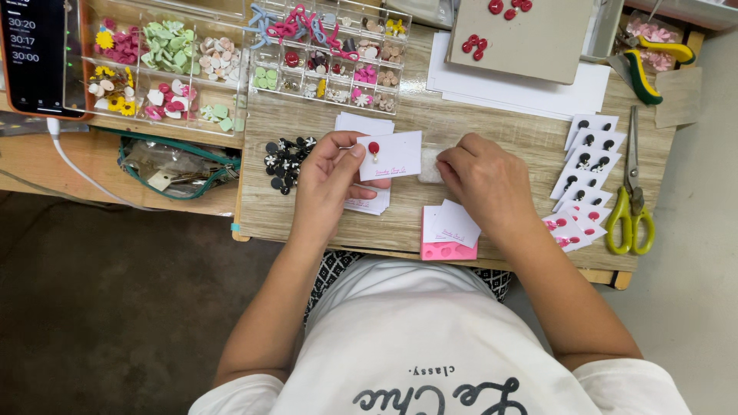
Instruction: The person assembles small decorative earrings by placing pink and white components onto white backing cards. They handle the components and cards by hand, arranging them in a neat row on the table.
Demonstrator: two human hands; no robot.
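At the far left a phone (pixel 34 58) lies on the counter (pixel 477 127) with its screen lit, a white cable (pixel 77 173) running from its lower end. Beside it stands a clear compartment box (pixel 165 69) filled with small flower and heart pieces in pink, green, yellow and white, and below that a clear pouch with a green zip (pixel 177 165) holds tags. A second clear organiser (pixel 330 65) sits further right, with pink and blue bows across its top. A heap of small black and white pieces (pixel 286 161) lies just left of the left hand (pixel 327 184).

The left hand is partly closed, thumb and fingers pinching the left edge of a white earring card (pixel 393 155) that carries one red stud near its upper left corner. The card is held just above a small stack of white cards (pixel 367 201). The right hand (pixel 484 180) rests knuckles up, fingers curled down onto a small clear bag (pixel 430 165) just beside the card; whether it grips the bag I cannot tell. Below lie two white cards on a pink mould (pixel 447 247).

Further right, finished cards with black studs (pixel 588 150) and red ones (pixel 569 227) fan out, then green-handled scissors (pixel 630 204). A grey board (pixel 530 38) with red pieces rests on white sheets at the top.
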